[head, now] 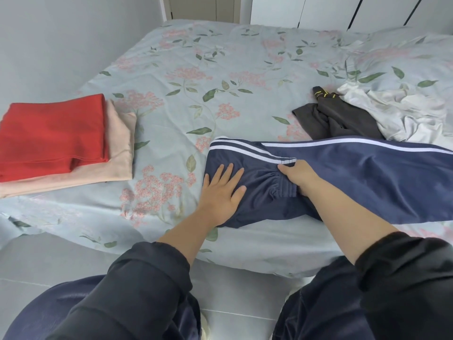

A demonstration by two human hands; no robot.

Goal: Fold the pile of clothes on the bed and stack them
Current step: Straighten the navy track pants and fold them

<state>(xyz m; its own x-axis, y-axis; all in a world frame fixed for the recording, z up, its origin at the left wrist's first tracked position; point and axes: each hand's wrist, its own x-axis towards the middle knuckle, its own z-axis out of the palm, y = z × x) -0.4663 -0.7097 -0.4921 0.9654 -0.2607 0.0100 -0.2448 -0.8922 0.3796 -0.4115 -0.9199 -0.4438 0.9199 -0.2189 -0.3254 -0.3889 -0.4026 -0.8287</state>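
Observation:
Navy track pants (pixel 355 177) with white side stripes lie across the near edge of the bed, stretching off to the right. My left hand (pixel 220 190) presses flat on their folded left end, fingers spread. My right hand (pixel 297 177) grips the gathered elastic cuff folded onto the pants. At the left sits a stack with a folded red garment (pixel 54 136) on top of a folded peach one (pixel 117 153). An unfolded dark grey garment (pixel 338 119) and a crumpled white one (pixel 402 114) lie at the right.
The bed (pixel 220 77) has a pale blue floral sheet with open room in its middle and far part. A grey wall runs along the left. White wardrobe doors (pixel 343 11) stand behind the bed. Grey floor tiles (pixel 232 325) lie below the near edge.

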